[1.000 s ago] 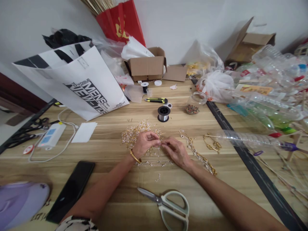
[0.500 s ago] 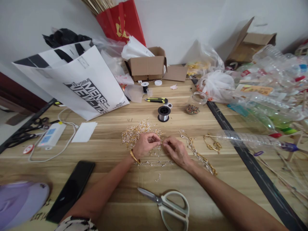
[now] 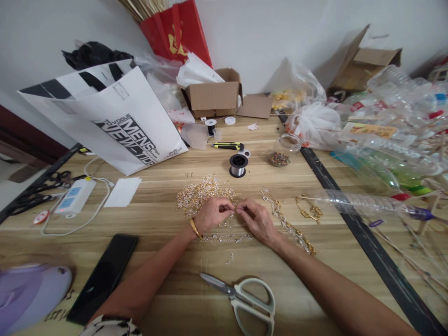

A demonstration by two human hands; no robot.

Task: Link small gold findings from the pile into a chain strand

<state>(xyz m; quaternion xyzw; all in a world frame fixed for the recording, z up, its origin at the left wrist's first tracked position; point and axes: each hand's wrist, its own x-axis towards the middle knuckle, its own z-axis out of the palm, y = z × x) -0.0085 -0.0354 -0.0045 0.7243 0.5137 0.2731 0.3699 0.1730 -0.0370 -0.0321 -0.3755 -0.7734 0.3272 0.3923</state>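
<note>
Over the middle of the bench (image 3: 168, 289), our left hand (image 3: 214, 212) and right hand (image 3: 257, 221) face each other, fingertips almost meeting. On each we see the fingers curled inward and the thumb brought close to the forefinger, a narrow pinch with little room in it. Whatever may sit between those fingertips is too small for us to make out, so we cannot tell what either hand has hold of. A gold bracelet (image 3: 195, 228) circles our left wrist.

The pile of small gold and clear pieces (image 3: 196, 193) lies on the bench just beyond our left hand, which hides part of its near edge; whether they touch, we cannot tell. Closer to us than the hands lies a thin silvery strand (image 3: 227, 238), stretched sideways, and nearer still a little cluster of clear bits (image 3: 230, 258). To the right of our right hand run gold and silver chains (image 3: 287, 221), slanting toward us, with a separate gold chain (image 3: 310, 207) near them.

Beyond the pile we have a black spool of silver wire (image 3: 238, 165) standing on end, a yellow-and-black cutter (image 3: 226, 146) behind it, and to the right a clear jar (image 3: 285, 144) with small coloured pieces at the bottom. On our side of the bench lie scissors (image 3: 229, 291) with pale handles, tips pointing left, and off to the left a black phone (image 3: 103, 277).
</note>
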